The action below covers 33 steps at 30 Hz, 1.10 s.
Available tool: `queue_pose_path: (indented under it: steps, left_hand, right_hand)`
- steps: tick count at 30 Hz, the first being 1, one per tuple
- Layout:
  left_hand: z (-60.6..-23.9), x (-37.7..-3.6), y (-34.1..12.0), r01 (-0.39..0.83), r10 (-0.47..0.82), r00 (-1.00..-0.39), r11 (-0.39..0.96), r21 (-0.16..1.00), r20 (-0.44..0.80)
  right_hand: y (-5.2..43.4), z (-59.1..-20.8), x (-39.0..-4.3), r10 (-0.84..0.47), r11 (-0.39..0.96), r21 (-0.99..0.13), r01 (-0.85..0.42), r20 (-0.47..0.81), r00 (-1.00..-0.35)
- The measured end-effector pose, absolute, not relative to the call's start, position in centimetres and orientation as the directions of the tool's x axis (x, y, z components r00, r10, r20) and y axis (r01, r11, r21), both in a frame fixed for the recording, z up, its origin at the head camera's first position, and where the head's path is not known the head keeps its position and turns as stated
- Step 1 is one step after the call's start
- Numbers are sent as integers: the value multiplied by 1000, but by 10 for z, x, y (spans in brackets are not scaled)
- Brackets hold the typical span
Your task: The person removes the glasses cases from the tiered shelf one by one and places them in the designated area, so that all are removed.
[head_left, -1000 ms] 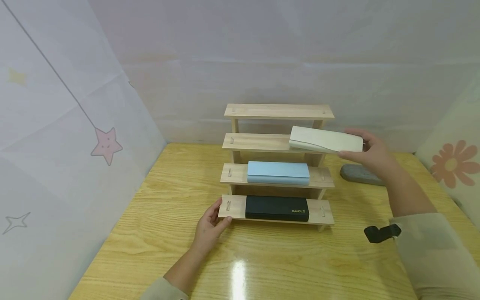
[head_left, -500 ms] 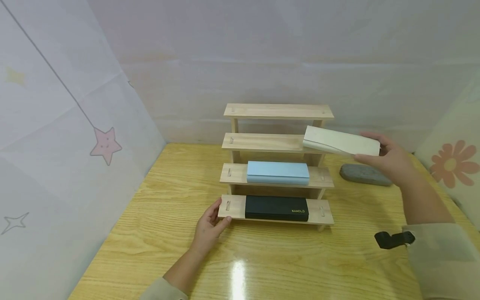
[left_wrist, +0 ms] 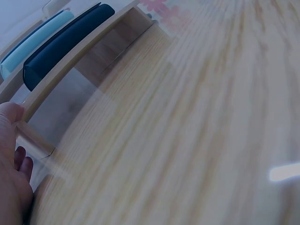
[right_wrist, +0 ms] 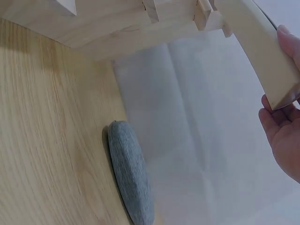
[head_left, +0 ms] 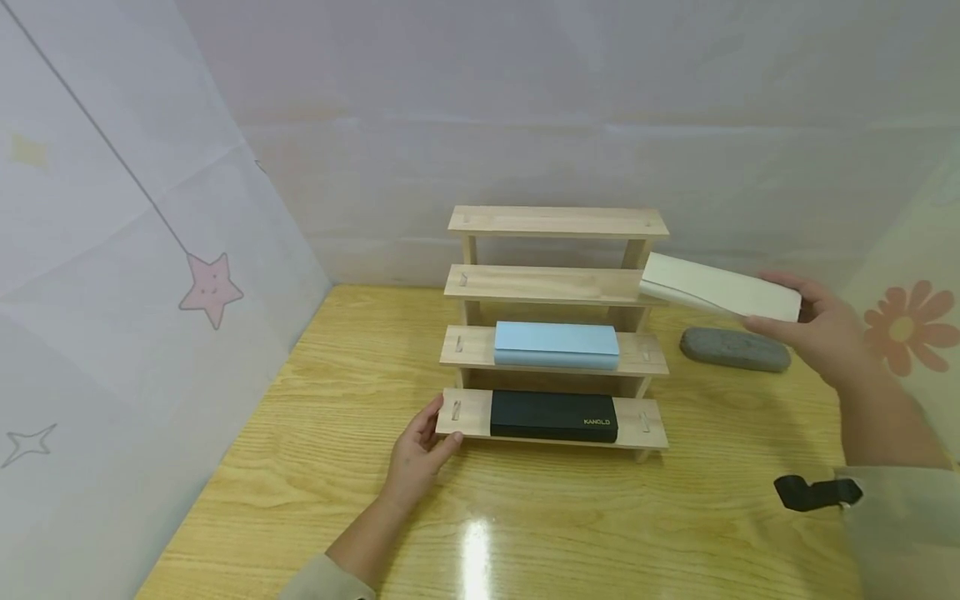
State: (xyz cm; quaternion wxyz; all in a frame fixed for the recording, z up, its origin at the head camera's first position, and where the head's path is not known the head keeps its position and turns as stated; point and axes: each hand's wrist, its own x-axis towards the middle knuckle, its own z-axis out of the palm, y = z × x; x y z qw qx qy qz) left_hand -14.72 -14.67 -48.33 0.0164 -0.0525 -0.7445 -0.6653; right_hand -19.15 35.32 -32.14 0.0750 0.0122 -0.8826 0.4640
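My right hand (head_left: 817,329) grips the right end of a white glasses case (head_left: 720,287), thumb in front and fingers behind. The case hangs tilted, its left end near the right end of the second tier from the top. With my left hand (head_left: 420,454) I hold the left end of the lowest tier of a stepped wooden shelf (head_left: 551,283). A light blue glasses case (head_left: 557,344) lies on the tier above the lowest. On the lowest tier lies a black glasses case (head_left: 553,415) with gold lettering. In the right wrist view, the white case (right_wrist: 262,51) shows its underside.
A grey glasses case (head_left: 735,348) lies on the wooden table (head_left: 315,467) to the right of the shelf. Behind the table is a pale wall covering (head_left: 525,100), with printed decorations on the side walls.
My right hand has moved to the right with the white glasses case, away from over the second tier from the top. The left hand and the shelf stay where they were.
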Motion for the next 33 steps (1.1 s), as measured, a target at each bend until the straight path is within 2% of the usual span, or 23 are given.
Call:
queue_pose_path:
  steps: [8, 14, 26, 33]
  left_hand:
    - [-483, -147, -147, 105, 63, -993, 104, 989, 99]
    - [-483, -147, -147, 105, 55, -994, 113, 988, 99]
    - [-480, -146, -146, 94, 64, -994, 108, 990, 88]
    - [-483, -146, -147, 161, 65, -986, 137, 977, 153]
  right_hand:
    - [365, -329, -185, 101, 683, -728, -58, 173, -980]
    - [373, -334, -179, 120, 702, -710, -62, 203, -972]
    - [392, -352, -170, 103, 662, -742, -107, 232, -967]
    - [398, -367, -163, 148, 648, -758, -77, 224, -963]
